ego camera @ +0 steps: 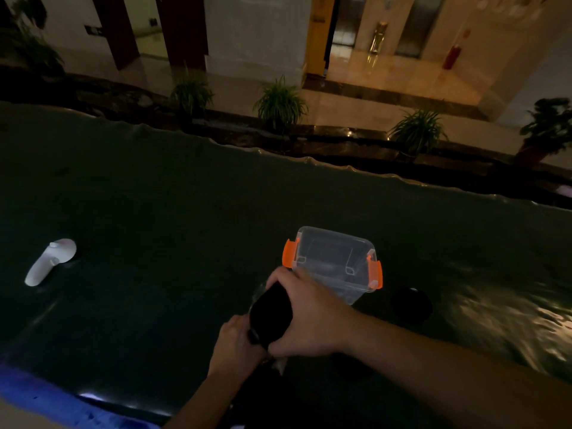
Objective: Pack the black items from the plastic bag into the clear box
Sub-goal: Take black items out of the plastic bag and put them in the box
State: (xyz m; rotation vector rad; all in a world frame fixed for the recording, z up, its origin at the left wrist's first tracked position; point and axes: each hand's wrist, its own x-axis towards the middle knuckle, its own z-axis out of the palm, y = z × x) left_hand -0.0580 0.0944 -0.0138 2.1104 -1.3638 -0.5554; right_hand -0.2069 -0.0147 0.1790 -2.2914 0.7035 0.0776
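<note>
Dark cloth covers our big table (161,193), with lots of free room up to its wavy far edge. Our clear box (332,261) looks empty. Just beside it, our right hand (309,317) wraps around a black item (270,314), and our left hand (238,345) pinches its near end.

White controller (49,261) on dark table (185,212)

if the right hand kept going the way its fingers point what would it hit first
Probably the clear box: the right hand, wrapped round the black item, points up-left and nearly touches its near wall, though depth is unclear.
</note>
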